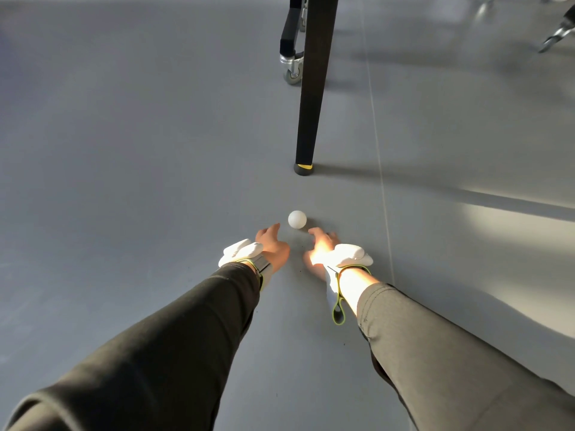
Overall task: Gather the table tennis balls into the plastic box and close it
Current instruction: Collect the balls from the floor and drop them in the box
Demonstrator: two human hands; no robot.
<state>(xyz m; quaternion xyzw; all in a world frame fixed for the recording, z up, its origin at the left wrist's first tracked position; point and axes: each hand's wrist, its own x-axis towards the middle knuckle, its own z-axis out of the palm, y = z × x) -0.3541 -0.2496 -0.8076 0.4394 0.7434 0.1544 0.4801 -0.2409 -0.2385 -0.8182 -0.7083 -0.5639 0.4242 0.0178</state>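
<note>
Table tennis ball, white, lies on grey floor, just beyond both hands, between their fingertips, touching neither. Left hand and right hand both reach forward with fingers loosely spread, holding nothing. Dark sleeves, white wrist devices on both arms. Black table leg stands beyond ball; caster wheel behind it. Sunlight patch on floor at right.

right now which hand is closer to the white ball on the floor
Left, narrowly. The left hand reaches in from the ball's lower left, fingertips almost at it. The right hand sits lower right, fingertips slightly farther off. Neither touches it.
</note>
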